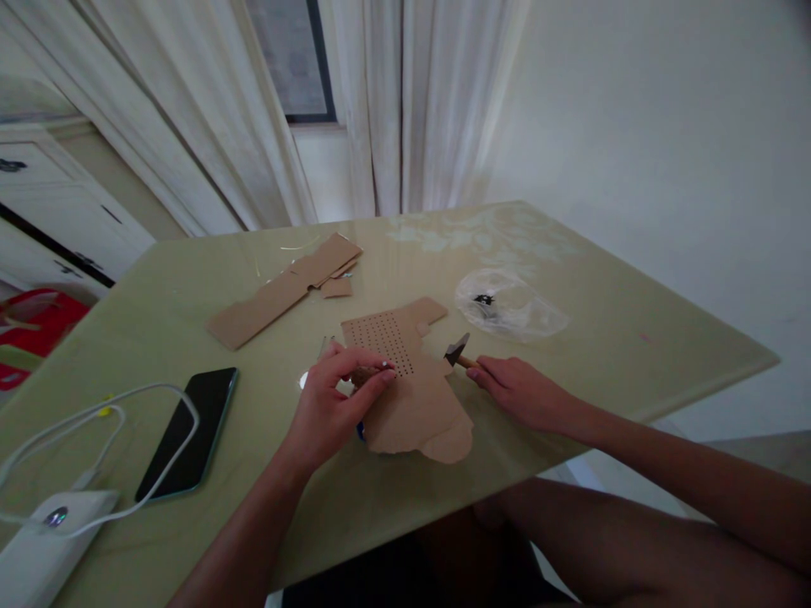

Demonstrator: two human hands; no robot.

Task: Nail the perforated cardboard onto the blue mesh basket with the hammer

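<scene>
The work looks to be mid-punching: a card with a grid of small holes lies on the counter, near its front edge. The left hand pinches something small at the hole grid, fingers closed; what it is I cannot tell. The right hand is closed on the handle of a small hammer, head just beside the card. The next blow, I judge, calls for a steady pinch and a short, square tap.
</scene>
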